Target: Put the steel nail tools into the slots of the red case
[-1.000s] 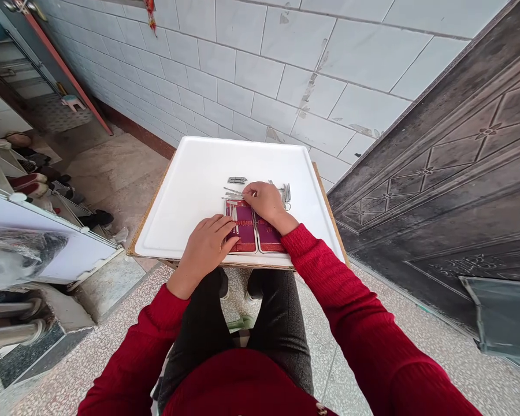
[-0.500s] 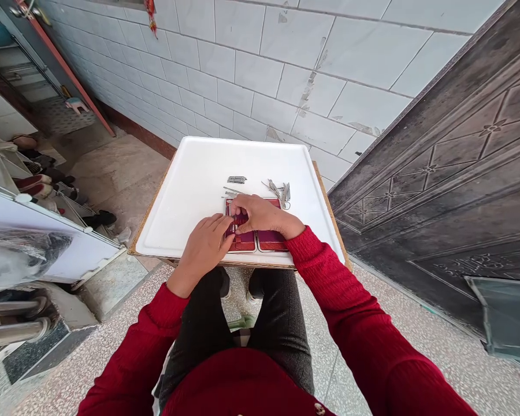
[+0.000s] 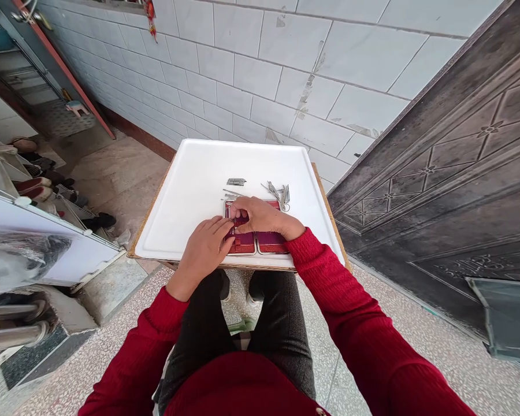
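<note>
One case (image 3: 268, 240), two pale-rimmed red-and-purple halves, lies open near the tray's (image 3: 177, 193) front edge. The left hand (image 3: 204, 245) rests there, thumb spread; whether the right hand (image 3: 262, 216) grips anything, I cannot tell.

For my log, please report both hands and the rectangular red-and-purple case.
Left hand at left edge of case; right hand over left half, grip hidden. Case open on white tray. Silver metal tools at far side.

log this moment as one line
left hand: at left edge of open case | right hand: over case's left half, grip unclear | metal tools: on white tray
</note>
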Tool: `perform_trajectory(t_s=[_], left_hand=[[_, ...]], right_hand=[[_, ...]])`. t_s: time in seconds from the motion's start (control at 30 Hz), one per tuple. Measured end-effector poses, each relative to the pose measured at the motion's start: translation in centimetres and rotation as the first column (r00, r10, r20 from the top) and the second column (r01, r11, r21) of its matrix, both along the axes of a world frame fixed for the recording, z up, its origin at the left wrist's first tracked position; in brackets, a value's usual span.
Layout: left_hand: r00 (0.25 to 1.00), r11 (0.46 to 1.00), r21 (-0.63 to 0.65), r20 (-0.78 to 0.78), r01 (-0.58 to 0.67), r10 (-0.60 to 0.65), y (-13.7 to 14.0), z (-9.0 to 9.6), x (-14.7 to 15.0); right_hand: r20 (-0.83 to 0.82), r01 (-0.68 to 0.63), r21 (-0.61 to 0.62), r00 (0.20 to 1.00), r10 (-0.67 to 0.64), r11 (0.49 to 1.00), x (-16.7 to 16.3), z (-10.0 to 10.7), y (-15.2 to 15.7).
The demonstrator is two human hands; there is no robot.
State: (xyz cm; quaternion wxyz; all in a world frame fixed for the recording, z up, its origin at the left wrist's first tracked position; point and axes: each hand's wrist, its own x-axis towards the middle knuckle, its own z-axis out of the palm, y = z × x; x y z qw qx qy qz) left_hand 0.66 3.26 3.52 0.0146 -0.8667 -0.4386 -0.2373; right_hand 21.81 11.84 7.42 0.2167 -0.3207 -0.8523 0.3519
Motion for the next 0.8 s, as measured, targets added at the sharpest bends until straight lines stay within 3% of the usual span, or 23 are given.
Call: perform_trajectory(t_s=[0.13,0.23,0.3,0.43,0.57,0.8], left_hand=[[1.000,0.999,0.027,0.013,0.027,-0.027,-0.1,0.2,0.0],[0.999,0.998,0.031,0.013,0.046,-0.046,-0.2,0.5,0.0],[0.998,0.998,0.027,-0.003,0.058,-0.058,-0.2,0.6,0.0],[0.999,0.998,0.037,-0.009,0.054,-0.053,-0.3,0.4,-0.1],[0.999,0.999,0.034,0.007,0.042,-0.042,-0.3,0.1,-0.1],[0.999,0.997,0.068,-0.013,0.046,-0.045,-0.4,0.2,-0.2]], right_hand=[[-0.151,0.201,-0.058,0.966,-0.207,0.978,0.3,-0.4,0.6],[-0.133,0.432,0.015,0.894,-0.427,0.902,0.6,-0.5,1.4],[-0.083,0.502,0.075,0.864,-0.497,0.861,0.7,-0.4,1.9],[0.108,0.453,0.222,0.868,-0.484,0.863,0.3,0.7,2.6],[0.319,0.365,0.365,0.815,-0.483,0.857,-1.0,2.2,3.5],[0.518,0.150,0.401,0.777,-0.359,0.904,-3.1,2.2,4.9]])
